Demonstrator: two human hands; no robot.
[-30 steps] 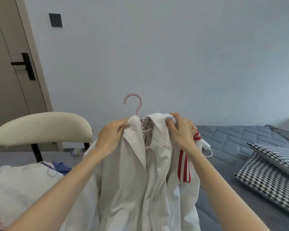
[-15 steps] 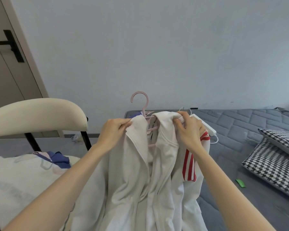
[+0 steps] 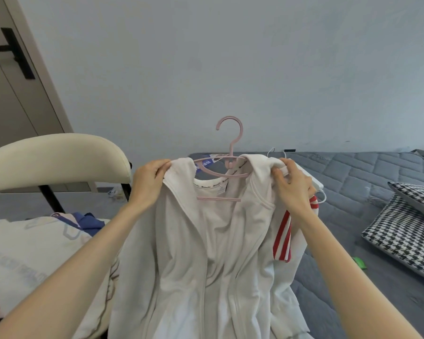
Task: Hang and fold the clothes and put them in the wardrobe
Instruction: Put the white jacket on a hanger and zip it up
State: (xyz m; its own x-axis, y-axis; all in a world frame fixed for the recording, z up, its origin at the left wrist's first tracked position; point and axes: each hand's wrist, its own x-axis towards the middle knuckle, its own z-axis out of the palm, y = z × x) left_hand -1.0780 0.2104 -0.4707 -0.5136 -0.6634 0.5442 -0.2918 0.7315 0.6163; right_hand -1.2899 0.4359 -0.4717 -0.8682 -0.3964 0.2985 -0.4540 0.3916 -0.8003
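Note:
A white jacket (image 3: 181, 253) with a red-striped cuff (image 3: 283, 237) hangs open on a pink hanger (image 3: 230, 152), held up in front of me. My left hand (image 3: 148, 182) pinches the jacket's left shoulder over the hanger's end. My right hand (image 3: 293, 185) grips the right shoulder and collar. The hanger's hook stands upright and its lower bar shows inside the open front. A label shows at the neck.
A cream-backed chair (image 3: 52, 160) stands at the left with pale and blue clothes (image 3: 34, 245) piled on its seat. A grey quilted bed (image 3: 367, 182) lies to the right with houndstooth pillows (image 3: 406, 231) and a small green object (image 3: 359, 261). A door (image 3: 12, 94) is at far left.
My hands have moved apart, spreading the jacket's shoulders over the hanger so its front opens and the hanger's arms and bar show. The view has shifted slightly.

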